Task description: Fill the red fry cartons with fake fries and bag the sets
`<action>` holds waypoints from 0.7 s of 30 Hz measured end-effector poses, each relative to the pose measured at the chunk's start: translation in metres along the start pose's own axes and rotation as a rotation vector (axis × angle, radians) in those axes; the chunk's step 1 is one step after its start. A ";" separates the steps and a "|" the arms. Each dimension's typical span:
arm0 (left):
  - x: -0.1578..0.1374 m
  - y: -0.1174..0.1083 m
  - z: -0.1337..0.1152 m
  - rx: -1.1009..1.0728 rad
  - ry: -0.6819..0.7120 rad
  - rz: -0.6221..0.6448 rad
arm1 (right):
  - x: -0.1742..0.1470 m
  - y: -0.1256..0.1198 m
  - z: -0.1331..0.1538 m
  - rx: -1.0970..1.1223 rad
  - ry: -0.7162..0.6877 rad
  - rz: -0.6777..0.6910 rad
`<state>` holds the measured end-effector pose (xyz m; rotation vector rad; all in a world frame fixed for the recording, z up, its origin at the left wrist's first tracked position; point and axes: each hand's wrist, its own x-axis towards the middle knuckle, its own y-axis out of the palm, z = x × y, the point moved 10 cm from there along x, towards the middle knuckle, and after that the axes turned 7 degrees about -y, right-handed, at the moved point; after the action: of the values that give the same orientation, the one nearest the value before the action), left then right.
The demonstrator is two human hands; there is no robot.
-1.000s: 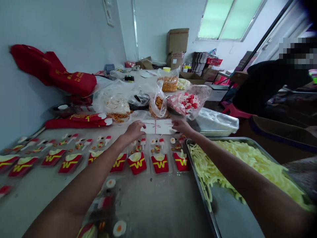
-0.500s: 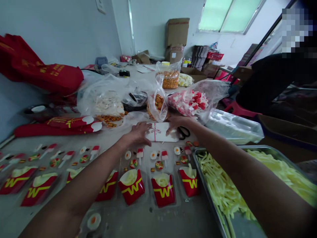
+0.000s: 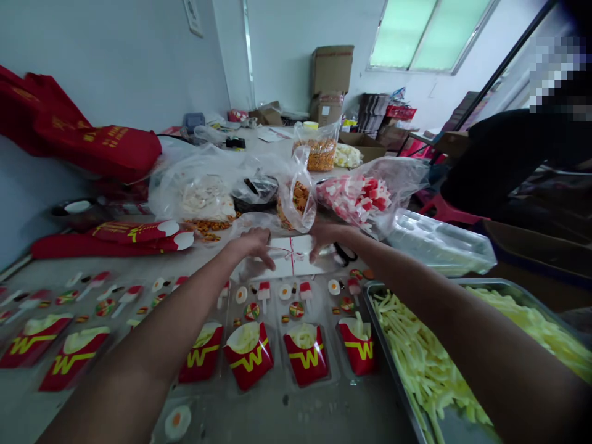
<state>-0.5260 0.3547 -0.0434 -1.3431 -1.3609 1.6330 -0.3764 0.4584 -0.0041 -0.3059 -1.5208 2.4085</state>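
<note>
A flat white stack, tied with thin red-and-white string in a bow, lies on the table ahead of me. At its left end my left hand grips it, thumb on the near side and fingers on the far side. My right hand closes on the other end, its fingers partly hidden. Black scissor handles show beside my right wrist. Nearer to me are clear trays with red fry boxes holding pale fries, and small toy eggs, popsicles and pizza-like discs.
On the right stands a metal tray of loose fries, with stacked clear plastic trays behind it. Bags of red-and-white pieces and brown pieces stand beyond my hands. Flat red boxes lie left. A person in dark clothes is at right.
My left hand has shifted slightly left along the white stack, and more of the stack's left part shows. My right hand stays at its right end. The view has tilted a little.
</note>
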 end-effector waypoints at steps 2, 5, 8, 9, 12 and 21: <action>0.003 -0.002 -0.003 0.016 0.005 0.018 | 0.000 0.015 0.010 0.113 -0.054 0.147; 0.002 -0.007 -0.010 0.028 0.033 0.016 | 0.002 0.015 0.017 0.148 -0.099 0.171; -0.007 -0.016 -0.013 0.019 0.034 -0.028 | 0.006 0.011 0.020 0.102 -0.124 0.136; -0.011 -0.019 -0.013 0.018 0.027 -0.045 | 0.007 0.010 0.021 0.060 -0.122 0.128; -0.023 -0.031 -0.014 0.020 0.025 -0.096 | 0.004 0.006 0.021 -0.137 -0.053 0.129; -0.082 -0.102 -0.035 0.045 0.112 -0.357 | -0.045 -0.039 0.081 -0.476 -0.075 0.036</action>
<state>-0.4832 0.3205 0.0809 -1.0743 -1.3950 1.3221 -0.3560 0.3903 0.0666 -0.3417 -2.1305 2.0732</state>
